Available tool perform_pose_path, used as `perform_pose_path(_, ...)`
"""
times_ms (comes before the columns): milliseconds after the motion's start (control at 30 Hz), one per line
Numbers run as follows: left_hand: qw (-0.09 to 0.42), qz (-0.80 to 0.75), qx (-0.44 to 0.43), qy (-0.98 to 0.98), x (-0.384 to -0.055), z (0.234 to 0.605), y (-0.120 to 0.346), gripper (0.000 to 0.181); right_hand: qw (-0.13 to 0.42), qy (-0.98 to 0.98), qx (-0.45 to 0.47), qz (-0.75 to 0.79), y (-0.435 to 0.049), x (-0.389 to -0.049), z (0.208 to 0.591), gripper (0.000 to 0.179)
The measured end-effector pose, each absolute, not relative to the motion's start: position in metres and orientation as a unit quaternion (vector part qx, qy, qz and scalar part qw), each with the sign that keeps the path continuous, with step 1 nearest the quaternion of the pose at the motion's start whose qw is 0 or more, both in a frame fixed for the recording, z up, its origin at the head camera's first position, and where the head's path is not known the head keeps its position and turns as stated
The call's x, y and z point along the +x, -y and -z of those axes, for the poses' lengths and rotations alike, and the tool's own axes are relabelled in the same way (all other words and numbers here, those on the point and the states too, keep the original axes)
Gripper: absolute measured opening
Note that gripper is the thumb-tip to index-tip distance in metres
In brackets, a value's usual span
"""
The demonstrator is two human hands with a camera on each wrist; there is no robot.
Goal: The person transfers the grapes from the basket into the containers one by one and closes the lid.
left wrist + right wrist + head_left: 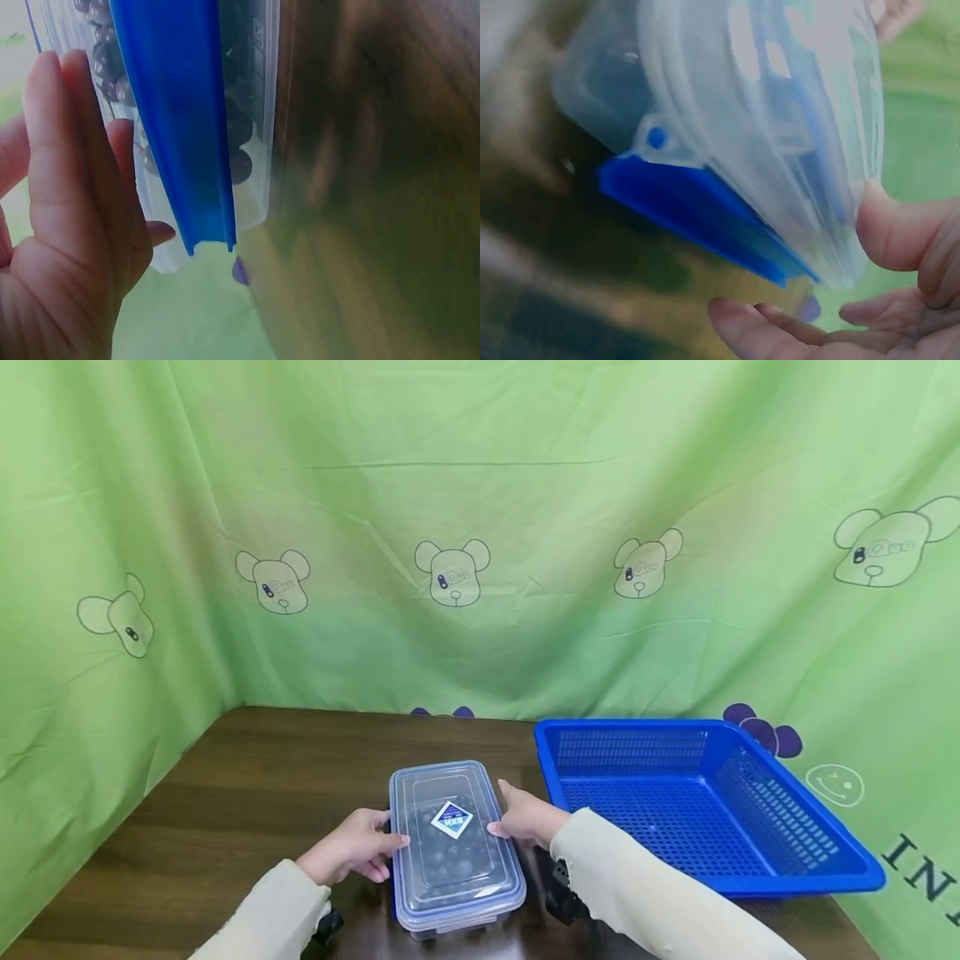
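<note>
A clear plastic food box (457, 885) with a translucent lid stands on the table, a diamond-shaped label (452, 819) on top. Dark round balls (240, 165) show through its wall. My left hand (356, 843) is at the box's left edge, thumb tip on the lid, fingers fairly straight along the side. On the opposite edge, the thumb of my right hand (528, 814) touches the lid while its other fingers stretch out apart from the box. A blue side clip (180, 112) runs along the left side; another blue clip (697, 210) sticks outward on the right.
A large blue plastic basket (705, 889) with perforated walls stands to the right, close to my right forearm. Green printed cloth (450, 652) hangs behind and beside the brown wooden table (285, 768).
</note>
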State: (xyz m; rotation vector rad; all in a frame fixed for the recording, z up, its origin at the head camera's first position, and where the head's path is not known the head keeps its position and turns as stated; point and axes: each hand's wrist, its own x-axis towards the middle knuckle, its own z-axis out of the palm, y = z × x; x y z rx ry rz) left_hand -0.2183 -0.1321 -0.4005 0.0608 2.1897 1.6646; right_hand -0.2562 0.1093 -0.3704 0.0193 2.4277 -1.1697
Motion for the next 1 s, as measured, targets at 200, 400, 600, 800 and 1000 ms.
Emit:
perform_pose_path(200, 0.187, -0.572, -0.006, -0.798, -0.223, 0.398, 0.149, 0.058, 0.252, -0.846, 0.031, 0.469, -0.102, -0.249, 0.378, 0.076)
perform_pose_path(400, 0.19, -0.562, -0.02, -0.805, -0.227, 0.397, 0.161, 0.053, 0.282, -0.832, 0.069, 0.472, -0.097, -0.246, 0.384, 0.078)
perform_pose_path(600, 0.189, -0.557, -0.027, -0.808, -0.228, 0.396, 0.166, 0.052, 0.291, -0.809, 0.069, 0.507, -0.096, -0.238, 0.39, 0.081)
perform_pose_path(800, 0.191, -0.561, -0.033, -0.804, -0.228, 0.395, 0.167, 0.053, 0.309, -0.765, 0.061, 0.562, -0.095, -0.232, 0.394, 0.071)
perform_pose_path(1000, 0.194, -0.569, -0.033, -0.799, -0.229, 0.398, 0.168, 0.054, 0.307, -0.763, 0.043, 0.567, -0.095, -0.232, 0.392, 0.047)
